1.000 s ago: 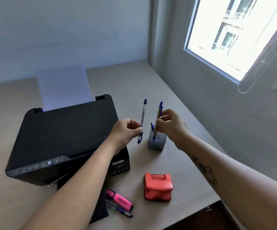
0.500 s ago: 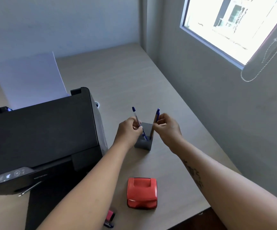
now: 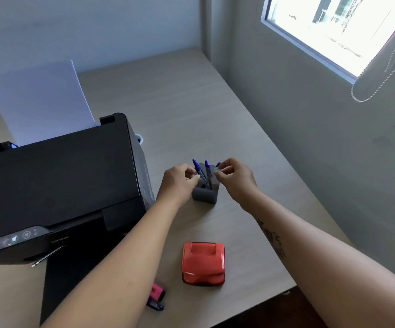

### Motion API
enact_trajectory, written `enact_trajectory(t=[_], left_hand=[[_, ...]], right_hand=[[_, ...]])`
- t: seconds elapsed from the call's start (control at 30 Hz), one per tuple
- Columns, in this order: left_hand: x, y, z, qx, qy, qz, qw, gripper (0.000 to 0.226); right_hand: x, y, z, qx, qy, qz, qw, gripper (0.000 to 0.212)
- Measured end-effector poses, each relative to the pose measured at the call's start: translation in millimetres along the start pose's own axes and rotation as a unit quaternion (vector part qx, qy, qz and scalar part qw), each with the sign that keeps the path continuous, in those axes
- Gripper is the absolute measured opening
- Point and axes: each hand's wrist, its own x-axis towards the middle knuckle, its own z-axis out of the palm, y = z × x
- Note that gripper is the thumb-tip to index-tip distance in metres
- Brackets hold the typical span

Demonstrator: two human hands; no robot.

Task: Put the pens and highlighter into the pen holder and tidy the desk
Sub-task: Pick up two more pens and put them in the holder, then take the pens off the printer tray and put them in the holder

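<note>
Desk (image 3: 172, 95): black printer (image 3: 57, 176) left, both hands over grey pen holder (image 3: 204, 196), blue pens (image 3: 200, 171) standing inside. Left hand (image 3: 180, 183) and right hand (image 3: 235, 177) fingers pinched narrow, grip unclear. Pink highlighter (image 3: 157, 292) lies near front edge.

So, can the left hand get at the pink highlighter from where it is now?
Probably yes. The left hand is up at the pen holder, while the pink highlighter lies near the desk edge, beside the left forearm. Nothing covers it; the hand just has to draw back.
</note>
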Motion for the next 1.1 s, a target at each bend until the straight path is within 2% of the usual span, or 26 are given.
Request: enact_trajectory(t=[0.23,0.5,0.63,0.8,1.1], left_hand=[[-21,0,-39,-0.017,0.024,0.028,0.999,0.014],[-74,-35,-94,-0.088,0.018,0.043,0.995,0.011],[-108,-74,-114,-0.117,-0.005,0.016,0.993,0.010],[-144,-135,-138,-0.102,-0.011,0.002,0.995,0.010],[-183,-244,-192,-0.032,0.072,-0.069,0.995,0.008]], right_hand=[[-27,-25,8,0.008,0.009,-0.022,1.000,0.007],[-88,-36,65,0.042,0.005,-0.064,0.997,0.010],[-123,-29,105,0.031,0.010,-0.075,0.997,0.013],[-162,-18,158,0.006,-0.003,-0.078,0.997,0.016],[-210,-8,248,-0.037,-0.060,-0.074,0.995,0.009]])
